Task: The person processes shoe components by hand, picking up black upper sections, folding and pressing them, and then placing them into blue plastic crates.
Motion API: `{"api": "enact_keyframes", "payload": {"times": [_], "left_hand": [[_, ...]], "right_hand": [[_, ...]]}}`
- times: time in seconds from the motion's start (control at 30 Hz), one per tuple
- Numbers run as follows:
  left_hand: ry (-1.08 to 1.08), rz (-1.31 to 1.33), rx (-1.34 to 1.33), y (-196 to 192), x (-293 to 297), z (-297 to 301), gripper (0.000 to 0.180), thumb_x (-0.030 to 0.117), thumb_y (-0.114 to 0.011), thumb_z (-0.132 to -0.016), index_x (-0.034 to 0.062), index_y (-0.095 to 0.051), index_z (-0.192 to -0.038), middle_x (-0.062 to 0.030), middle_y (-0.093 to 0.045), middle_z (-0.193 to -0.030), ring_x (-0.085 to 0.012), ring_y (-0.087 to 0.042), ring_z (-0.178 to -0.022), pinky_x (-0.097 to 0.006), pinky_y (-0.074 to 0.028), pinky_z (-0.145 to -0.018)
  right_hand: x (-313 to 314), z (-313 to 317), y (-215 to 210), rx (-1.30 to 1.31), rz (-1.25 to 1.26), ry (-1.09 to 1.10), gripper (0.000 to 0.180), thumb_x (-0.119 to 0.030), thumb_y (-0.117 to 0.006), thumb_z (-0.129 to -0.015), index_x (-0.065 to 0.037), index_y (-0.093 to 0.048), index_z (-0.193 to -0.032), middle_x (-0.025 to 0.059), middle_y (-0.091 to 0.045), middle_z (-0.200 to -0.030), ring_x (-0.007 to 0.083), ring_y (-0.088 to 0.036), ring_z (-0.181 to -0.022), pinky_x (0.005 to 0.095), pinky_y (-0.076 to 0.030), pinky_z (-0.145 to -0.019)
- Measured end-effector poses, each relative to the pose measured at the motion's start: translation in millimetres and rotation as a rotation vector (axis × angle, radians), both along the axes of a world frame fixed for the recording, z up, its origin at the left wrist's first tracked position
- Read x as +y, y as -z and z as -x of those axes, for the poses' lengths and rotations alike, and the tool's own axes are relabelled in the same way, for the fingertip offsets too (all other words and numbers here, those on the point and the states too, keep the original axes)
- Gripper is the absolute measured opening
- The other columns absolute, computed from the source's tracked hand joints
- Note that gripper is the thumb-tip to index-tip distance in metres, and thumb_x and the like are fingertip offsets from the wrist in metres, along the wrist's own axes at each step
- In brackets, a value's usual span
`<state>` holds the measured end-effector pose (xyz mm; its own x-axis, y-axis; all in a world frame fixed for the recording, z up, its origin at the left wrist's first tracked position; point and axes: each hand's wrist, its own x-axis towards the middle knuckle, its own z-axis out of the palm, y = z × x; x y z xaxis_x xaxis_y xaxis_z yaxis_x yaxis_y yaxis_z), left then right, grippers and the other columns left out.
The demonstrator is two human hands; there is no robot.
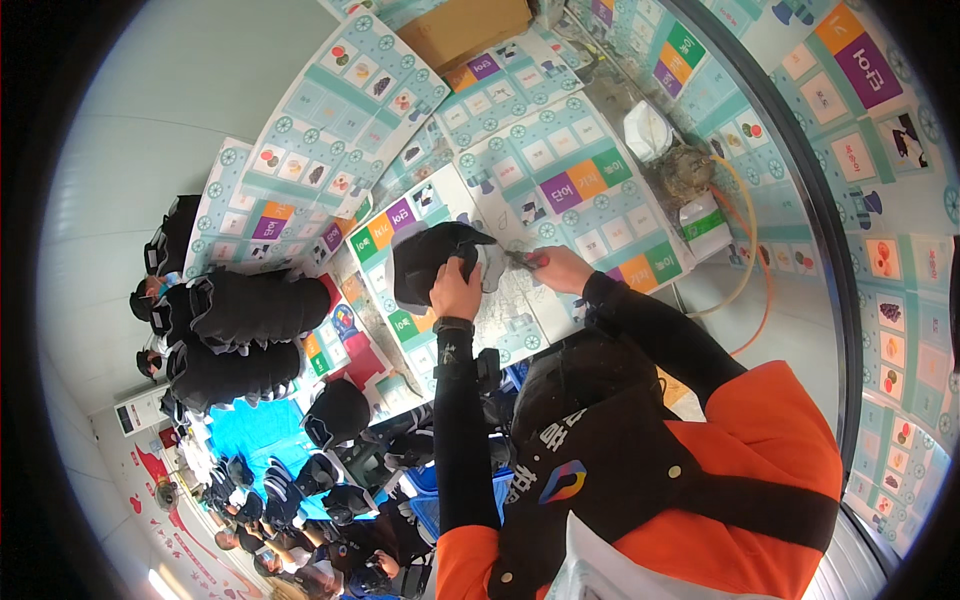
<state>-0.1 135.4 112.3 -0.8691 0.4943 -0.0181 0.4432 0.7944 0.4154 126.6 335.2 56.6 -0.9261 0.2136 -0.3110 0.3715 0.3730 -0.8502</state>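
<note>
Black fabric fills my left hand [455, 290]: a black cap [432, 262], gripped by its edge with my fingers curled shut, held over the table [560, 190] covered in teal printed sheets with coloured squares. My right hand [560, 268] is closed round a small tool with a red handle [530, 260], its tip pointing at the cap's pale underside; I cannot tell what kind of tool it is. Both forearms, in black sleeves, reach up from my orange and black vest [700, 480].

A brown cardboard box [465, 28] sits at the far end of the table; its contents are out of sight. To my left, stacks of black caps [245, 310] lie in rows, with more caps [335, 410] lower down on a blue sheet [245, 425]. Near my right hand lie a white pad [645, 130] and a small green and white box [705, 222], beside an orange hose [755, 270].
</note>
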Motion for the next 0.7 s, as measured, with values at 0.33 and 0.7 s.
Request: {"api": "enact_keyframes", "payload": {"times": [0.33, 0.7], "left_hand": [[-0.097, -0.114, -0.165, 12, -48, -42, 0.027, 0.022, -0.076, -0.082, 0.0016, -0.063, -0.094, -0.0158, -0.07, -0.091, -0.0341, -0.07, -0.084, -0.043, -0.055, -0.075], [-0.159, -0.202, -0.289, 17, -74, -54, 0.027, 0.016, -0.076, -0.081, -0.0021, -0.064, -0.097, -0.0184, -0.072, -0.092, -0.0302, -0.073, -0.084, -0.038, -0.056, -0.075]], "right_hand": [[-5, 4, -17, 0.012, -0.017, -0.117, 0.023, -0.019, -0.058, -0.079, 0.002, -0.067, -0.086, 0.0293, -0.067, -0.085, 0.0482, -0.064, -0.086, 0.0527, -0.05, -0.076], [-14, 11, -50, -0.264, -0.015, -0.353, 0.035, -0.021, -0.063, -0.077, -0.003, -0.071, -0.106, 0.0242, -0.07, -0.093, 0.0418, -0.067, -0.091, 0.0454, -0.052, -0.076]]}}
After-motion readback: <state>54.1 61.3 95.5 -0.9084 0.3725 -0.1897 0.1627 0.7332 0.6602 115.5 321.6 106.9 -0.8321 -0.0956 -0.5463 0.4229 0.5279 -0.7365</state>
